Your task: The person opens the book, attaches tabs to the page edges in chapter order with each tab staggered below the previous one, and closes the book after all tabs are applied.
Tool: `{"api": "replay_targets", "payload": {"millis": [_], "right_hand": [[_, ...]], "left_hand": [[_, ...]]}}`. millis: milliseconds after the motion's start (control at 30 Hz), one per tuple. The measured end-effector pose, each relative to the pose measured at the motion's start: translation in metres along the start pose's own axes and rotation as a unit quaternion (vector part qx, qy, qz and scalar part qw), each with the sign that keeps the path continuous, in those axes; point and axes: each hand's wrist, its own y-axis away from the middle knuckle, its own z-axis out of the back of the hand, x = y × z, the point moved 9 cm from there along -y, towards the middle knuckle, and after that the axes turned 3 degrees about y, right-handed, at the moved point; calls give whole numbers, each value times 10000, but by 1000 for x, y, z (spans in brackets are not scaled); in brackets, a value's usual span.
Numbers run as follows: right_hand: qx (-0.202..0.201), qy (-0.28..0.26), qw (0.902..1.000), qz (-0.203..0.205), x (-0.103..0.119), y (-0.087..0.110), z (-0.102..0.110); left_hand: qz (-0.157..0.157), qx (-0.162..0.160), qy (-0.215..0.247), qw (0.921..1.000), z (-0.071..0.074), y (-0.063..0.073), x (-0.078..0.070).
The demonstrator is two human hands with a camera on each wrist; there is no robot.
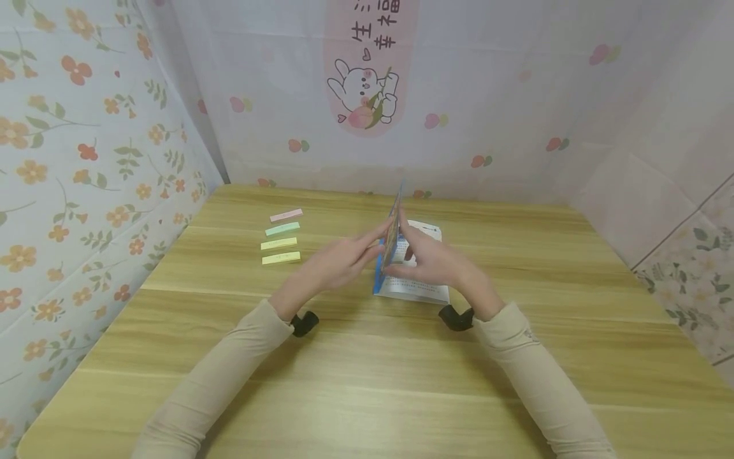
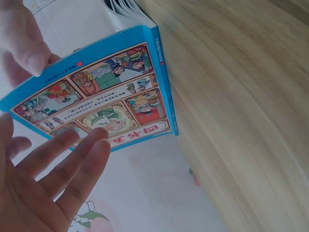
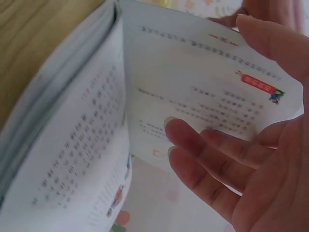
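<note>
A book with a blue-edged, illustrated cover (image 2: 104,99) lies open on the table, its cover standing nearly upright between my hands. Inside are white printed pages (image 3: 82,145). On the outer side of the cover is my left hand (image 1: 341,260), its fingers extended and spread along the picture side. My right hand (image 1: 430,255) is on the inner side, over the open pages. Its thumb (image 3: 275,46) lies along the near edge of the cover, and the other fingers (image 3: 207,179) are loosely bent in front of the inner page (image 3: 164,72).
To the left of the book, several slim paper strips lie in a column: a pink one (image 1: 286,215), a green one (image 1: 283,229) and yellow ones (image 1: 281,257). The wooden table (image 1: 344,395) backs onto a printed cloth (image 1: 264,127). Flowered cloth (image 1: 86,191) hangs at left.
</note>
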Motion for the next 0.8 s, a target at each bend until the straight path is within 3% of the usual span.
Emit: {"api": "replay_targets", "payload": {"millis": [133,433,633,800], "right_hand": [[223,339,9987,-320,-3,1,-10],[277,546,9978,-250,-2,-2,-25],[458,607,9966,-317,-2,-2,-32],[532,684,9956,-343,-1,-2,-36]], "left_hand": [[130,-159,-44,9998,5,1,0],[68,-346,-137,9993,13,2,-3],[-55,-590,-174,9981,22,3,-1],[-60,-859,-462,9952,31,6,0]]}}
